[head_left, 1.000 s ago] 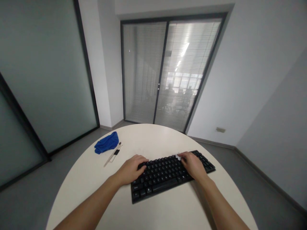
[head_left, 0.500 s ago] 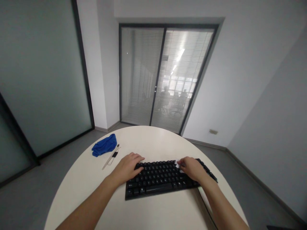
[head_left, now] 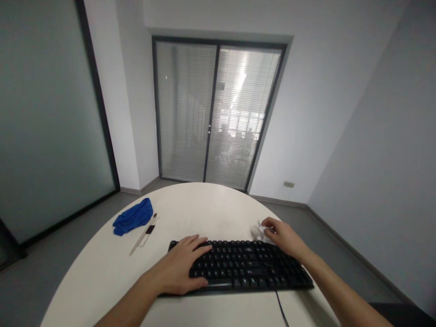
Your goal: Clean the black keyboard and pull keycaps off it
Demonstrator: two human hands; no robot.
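A black keyboard (head_left: 252, 270) lies on the round table in front of me, its cable coming off the near side. My left hand (head_left: 182, 268) rests on the keyboard's left part, fingers spread over the keys and thumb near the space bar. Just past the keyboard's far edge, on the right, my right hand (head_left: 281, 234) pinches a crumpled white tissue (head_left: 260, 231). Part of the tissue is blurred, and the fingers cover some of it.
On the table's far left lie a blue cloth (head_left: 133, 217), a slim brush (head_left: 141, 237) and a thin wire tool with a black grip (head_left: 150, 230) beside it. The pale round table (head_left: 207, 209) has its edge near a wall and a blind-covered glass door (head_left: 211, 113).
My right hand has gone from the keys to beyond the keyboard's far edge with the tissue. The left hand lies further over the keys. The keyboard has turned slightly, and the view has shifted.
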